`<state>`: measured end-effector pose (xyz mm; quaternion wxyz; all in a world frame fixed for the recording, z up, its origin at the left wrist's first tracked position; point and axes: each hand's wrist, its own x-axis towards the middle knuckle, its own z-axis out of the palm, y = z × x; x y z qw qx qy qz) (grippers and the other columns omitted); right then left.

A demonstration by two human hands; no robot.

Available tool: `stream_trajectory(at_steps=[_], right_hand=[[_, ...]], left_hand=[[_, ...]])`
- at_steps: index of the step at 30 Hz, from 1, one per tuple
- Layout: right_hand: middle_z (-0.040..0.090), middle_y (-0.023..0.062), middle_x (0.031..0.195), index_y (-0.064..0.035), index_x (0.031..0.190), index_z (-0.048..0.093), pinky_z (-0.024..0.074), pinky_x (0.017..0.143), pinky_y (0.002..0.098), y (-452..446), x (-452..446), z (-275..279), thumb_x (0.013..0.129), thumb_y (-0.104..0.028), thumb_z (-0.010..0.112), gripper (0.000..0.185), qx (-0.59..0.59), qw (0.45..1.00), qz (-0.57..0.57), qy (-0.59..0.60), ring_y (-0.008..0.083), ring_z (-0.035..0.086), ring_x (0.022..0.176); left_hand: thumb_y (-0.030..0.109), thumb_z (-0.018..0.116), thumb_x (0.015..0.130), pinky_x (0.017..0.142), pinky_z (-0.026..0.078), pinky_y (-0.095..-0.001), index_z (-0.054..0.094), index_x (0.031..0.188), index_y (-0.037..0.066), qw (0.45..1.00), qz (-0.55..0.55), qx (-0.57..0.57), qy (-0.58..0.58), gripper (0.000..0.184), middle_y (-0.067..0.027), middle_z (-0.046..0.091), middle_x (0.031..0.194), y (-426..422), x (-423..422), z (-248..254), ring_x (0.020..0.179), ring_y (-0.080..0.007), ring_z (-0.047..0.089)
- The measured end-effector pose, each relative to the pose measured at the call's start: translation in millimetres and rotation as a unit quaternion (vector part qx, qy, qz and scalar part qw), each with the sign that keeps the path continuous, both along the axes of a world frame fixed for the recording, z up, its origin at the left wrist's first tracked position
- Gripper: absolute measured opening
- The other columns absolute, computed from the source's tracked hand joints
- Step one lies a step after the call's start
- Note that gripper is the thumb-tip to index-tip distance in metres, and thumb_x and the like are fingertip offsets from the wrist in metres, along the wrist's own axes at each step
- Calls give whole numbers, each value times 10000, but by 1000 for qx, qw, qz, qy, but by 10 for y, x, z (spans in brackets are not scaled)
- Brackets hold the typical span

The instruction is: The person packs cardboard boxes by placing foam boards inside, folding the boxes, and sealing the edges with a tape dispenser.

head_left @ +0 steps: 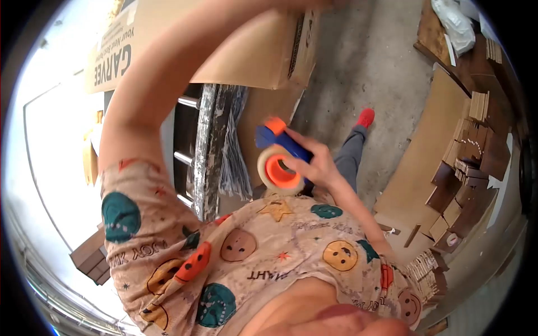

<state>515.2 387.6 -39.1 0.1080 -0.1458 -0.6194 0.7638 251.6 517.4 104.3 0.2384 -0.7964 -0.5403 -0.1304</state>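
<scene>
- Left: brown carton [252, 56], printing upside down, above the metal rollers [185, 158] and scuffed rail [208, 145] in view.
- Left arm [137, 115]: elbow bent out to the side, forearm raised and reaching across in front of the carton.
- Left hand [319, 3]: blurred, mostly cut off at top edge; can't tell if fingers are open, closed or on anything.
- Centre: tape dispenser [291, 143], blue with orange tip, in front of the chest, apart from the carton; its roll [265, 171] faces the camera.
- Right hand [319, 162]: fingers wrapped round the dispenser, thumb beside the roll; elbow bent, forearm angled up and inward, tip pointing left.
- Step, as judged: dispenser held ready beside the carton, no taping visible; using it calls for a firm grip and turning the tip to the cardboard.
- Right: stacked brown boards [476, 143], well apart.
</scene>
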Motion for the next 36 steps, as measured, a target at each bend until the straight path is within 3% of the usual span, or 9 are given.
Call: stream_trajectory(at_steps=[3,4,9,11,14,22,25,28,36], right_hand=[[661,102,1038,-11,1220,574,472,824,274,332,-706,1,804,-199,697,472,-81,995,34,47,120,587,933],[661,102,1038,-11,1220,574,472,824,274,286,-766,-68,804,-199,697,472,-76,995,28,52,120,587,933],[672,47,1044,-33,1132,636,468,862,269,379,-628,-26,801,-234,705,393,-80,993,91,-3,108,602,940],[662,72,1080,5,1184,600,459,885,273,837,-279,-228,792,-264,714,489,-139,982,109,-60,121,599,974],[641,97,1125,40,1214,567,431,931,276,1557,89,-400,785,-232,714,529,-114,971,119,-174,136,583,1022],[648,71,1059,5,1192,600,441,866,257,3594,211,-625,776,-245,716,499,-119,959,28,-256,120,581,943],[626,96,1100,34,1201,580,430,893,274,4420,248,-686,761,-294,727,568,-91,957,4,-275,137,567,1016],[628,96,1090,45,1216,559,438,891,281,5118,112,-720,776,-270,702,560,-136,945,-24,-296,153,580,1002],[604,85,1151,-51,1204,536,441,954,388,6445,-1175,-746,772,-241,602,477,-482,855,-39,-187,250,580,1058]], left_hand=[[309,608,766,819,421,-444,693,901,93,842,20,-493,217,268,-77,656,913,-572,769,49,855,-267,607],[320,607,731,873,410,-445,689,901,84,786,23,-550,283,303,-84,641,911,-779,884,-5,888,-277,596],[311,609,734,1020,289,-484,686,992,87,876,-43,-326,353,350,-116,641,1021,-1081,677,-34,1178,-270,482],[352,592,757,1034,290,-455,670,1026,62,754,13,-647,112,404,-137,639,1053,-640,622,276,1206,-261,467],[372,591,750,961,396,-404,674,968,57,913,83,-327,228,392,-135,639,1052,26,30,123,1106,-261,551],[494,521,851,722,481,-442,687,845,36,757,390,-502,-153,487,-203,642,797,891,-725,263,795,-366,618],[417,540,885,740,472,-403,688,858,51,784,387,-314,-369,396,-158,648,789,494,-717,255,786,-315,614],[303,569,871,907,390,-385,686,813,65,863,418,-60,-276,271,-101,653,815,315,-516,78,876,-276,592],[396,499,931,654,454,-391,640,660,0,616,693,-32,-373,501,-150,617,664,839,-1157,-14,643,-318,597]])
